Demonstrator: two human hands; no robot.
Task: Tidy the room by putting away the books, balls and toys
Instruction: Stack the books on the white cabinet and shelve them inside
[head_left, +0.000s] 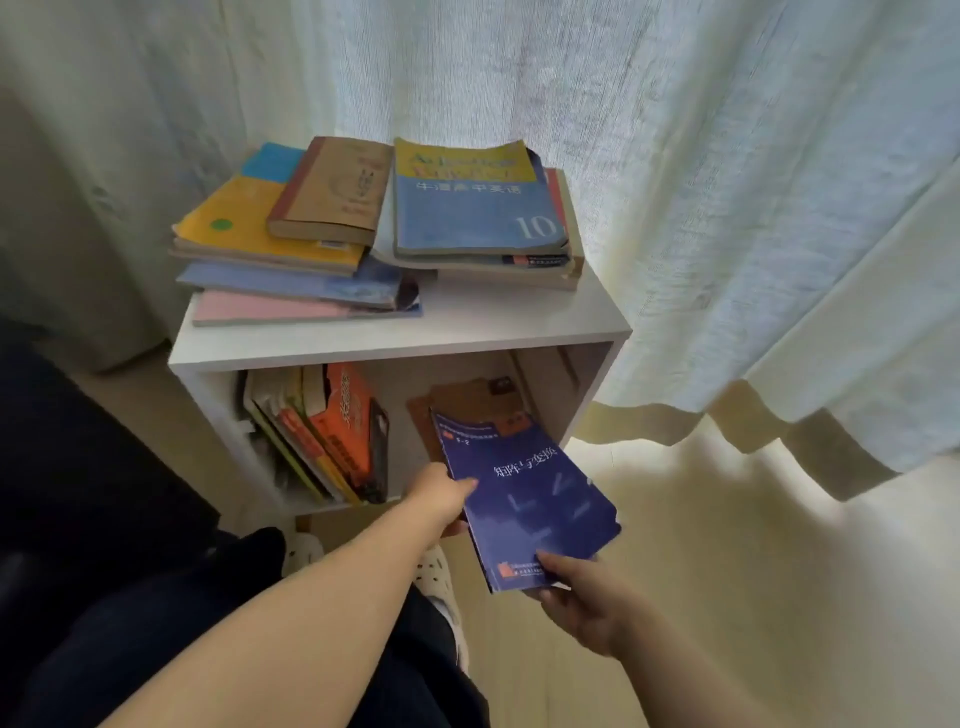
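Observation:
A dark blue book (530, 499) is held in front of the open compartment of a small white shelf unit (405, 338). My left hand (441, 493) grips its left edge, thumb on the cover. My right hand (582, 597) pinches its near bottom corner. The book's far end points into the compartment, over a brown book (467, 402) that lies further inside. Several books (332, 431) lean at the compartment's left, an orange one in front. On top of the shelf lie two loose stacks: a yellow and brown pile (291, 228) and a blue textbook pile (478, 208).
White curtains (727, 208) hang behind and to the right of the shelf, their hem just above the pale floor (727, 571). A dark piece of furniture (78, 467) stands to the left. My dark-clothed legs and white spotted slippers (436, 571) are below the arms.

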